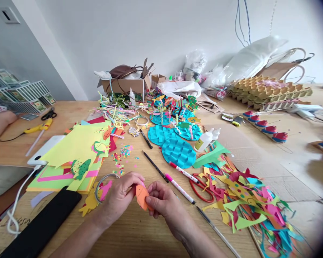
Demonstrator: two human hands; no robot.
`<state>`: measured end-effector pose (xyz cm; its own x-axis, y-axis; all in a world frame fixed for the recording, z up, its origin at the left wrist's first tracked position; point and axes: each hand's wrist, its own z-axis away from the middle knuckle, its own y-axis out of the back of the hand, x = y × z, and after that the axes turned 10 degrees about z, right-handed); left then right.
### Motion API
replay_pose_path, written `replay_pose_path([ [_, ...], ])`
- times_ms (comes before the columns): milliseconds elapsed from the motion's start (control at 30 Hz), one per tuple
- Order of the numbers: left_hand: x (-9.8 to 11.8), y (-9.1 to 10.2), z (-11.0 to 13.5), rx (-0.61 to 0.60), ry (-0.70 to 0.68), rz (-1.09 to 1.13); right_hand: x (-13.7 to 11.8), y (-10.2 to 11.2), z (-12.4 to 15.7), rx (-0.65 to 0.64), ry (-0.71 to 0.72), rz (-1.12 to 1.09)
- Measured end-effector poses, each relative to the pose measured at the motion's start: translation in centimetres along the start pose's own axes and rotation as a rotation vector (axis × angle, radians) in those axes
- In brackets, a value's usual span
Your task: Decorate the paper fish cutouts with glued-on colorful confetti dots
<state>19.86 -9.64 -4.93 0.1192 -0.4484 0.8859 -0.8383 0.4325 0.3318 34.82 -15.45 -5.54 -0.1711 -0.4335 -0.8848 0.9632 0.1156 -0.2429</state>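
Note:
An orange paper fish (141, 196) is held up between both hands above the wooden table. My left hand (125, 191) pinches its upper left edge, and my right hand (163, 200) grips its lower right end between thumb and fingers. Just left of my left hand lie a roll of tape (97, 191), yellow paper cut-outs (90, 201) and a pink one (106, 189). Close to my right hand are a pink-capped marker (180, 189), a red-capped marker (184, 172), a black pencil (155, 166) and red-handled scissors (204, 190).
Blue woven paper discs (179, 152) and glue bottles (204, 139) stand beyond the hands. Paper scraps (244, 215) heap at right; yellow sheets (78, 143) and a black phone-like slab (43, 225) lie left. Another person's arm (1, 123) rests at far left near a glue gun (39, 127).

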Motion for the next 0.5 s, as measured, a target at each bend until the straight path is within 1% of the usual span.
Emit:
replay_pose_path([
  [133,0.0,-0.6,0.5,-0.014,-0.097,-0.035,0.5,0.0,-0.1,0.002,-0.004,-0.031],
  [200,0.1,-0.8,0.7,-0.015,-0.117,-0.051,0.7,0.2,-0.1,0.011,0.002,-0.042],
  [333,0.2,-1.0,1.1,-0.008,-0.075,-0.093,0.9,0.4,-0.1,-0.034,-0.022,0.045],
  [500,-0.1,-0.9,1.4,0.009,-0.024,-0.109,0.7,0.3,-0.3,0.012,0.015,0.079],
])
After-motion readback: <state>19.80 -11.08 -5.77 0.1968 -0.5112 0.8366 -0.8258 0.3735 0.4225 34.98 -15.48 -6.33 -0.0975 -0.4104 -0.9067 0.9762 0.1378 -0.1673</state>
